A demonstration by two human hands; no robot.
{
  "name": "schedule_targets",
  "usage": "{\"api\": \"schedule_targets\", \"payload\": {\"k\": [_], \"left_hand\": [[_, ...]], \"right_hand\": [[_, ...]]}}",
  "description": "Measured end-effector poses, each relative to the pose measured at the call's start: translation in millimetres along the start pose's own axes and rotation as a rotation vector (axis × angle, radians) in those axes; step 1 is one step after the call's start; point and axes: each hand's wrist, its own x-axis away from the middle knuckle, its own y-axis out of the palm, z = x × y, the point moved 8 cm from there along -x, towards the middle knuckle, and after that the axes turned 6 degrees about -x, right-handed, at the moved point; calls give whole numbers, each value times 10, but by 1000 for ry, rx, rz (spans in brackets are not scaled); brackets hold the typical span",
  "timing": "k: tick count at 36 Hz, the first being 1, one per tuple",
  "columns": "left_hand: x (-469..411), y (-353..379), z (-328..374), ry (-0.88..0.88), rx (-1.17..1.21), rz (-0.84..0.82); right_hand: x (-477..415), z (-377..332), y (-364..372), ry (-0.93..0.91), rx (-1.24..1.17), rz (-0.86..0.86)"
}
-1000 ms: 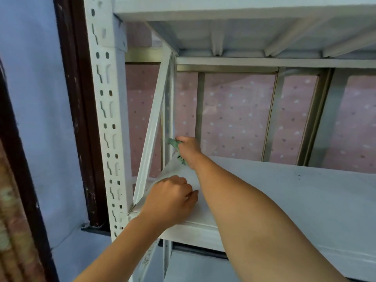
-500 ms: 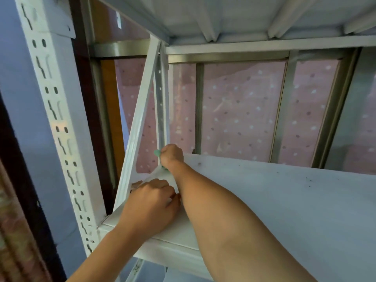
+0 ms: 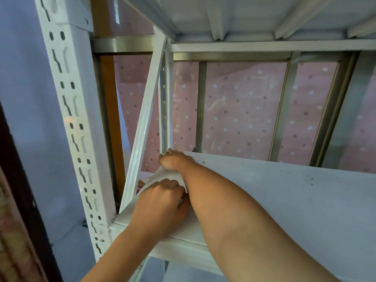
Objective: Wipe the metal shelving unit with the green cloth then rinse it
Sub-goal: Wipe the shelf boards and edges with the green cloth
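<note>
Here, left of the rear upright (image 3: pixel 165 110), the left hand (image 3: pixel 162 202) has its fingers curled shut, pinching the shelf liner's (image 3: pixel 162 177) lifted corner. At that upright's foot the right hand (image 3: pixel 175 160) presses down, fingers hidden; the green cloth cannot be seen, presumably bunched beneath. Should the liner slip, grit right of the upright could scatter.

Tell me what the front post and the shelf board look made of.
Front post: looks like white-painted metal, with punched slots and a glossy sheen. Shelf board: a smooth, matte white panel with dark specks; painted metal or laminate, can't tell which.
</note>
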Motion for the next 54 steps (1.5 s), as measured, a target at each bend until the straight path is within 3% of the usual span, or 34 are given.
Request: {"api": "schedule_targets", "payload": {"k": [12, 32, 41, 50, 54], "left_hand": [[28, 103, 19, 41, -1, -53], [3, 199, 97, 0, -19, -160], [-140, 182, 725, 27, 32, -155], [-248, 508, 1501, 74, 36, -306], [-296, 577, 1719, 0, 11, -336]], "right_hand": [[52, 132, 7, 91, 132, 39], [429, 991, -436, 197, 171, 93], [768, 1558, -732, 262, 151, 115], [1072, 2199, -1027, 278, 166, 115], [1237, 2485, -1171, 280, 168, 103]]}}
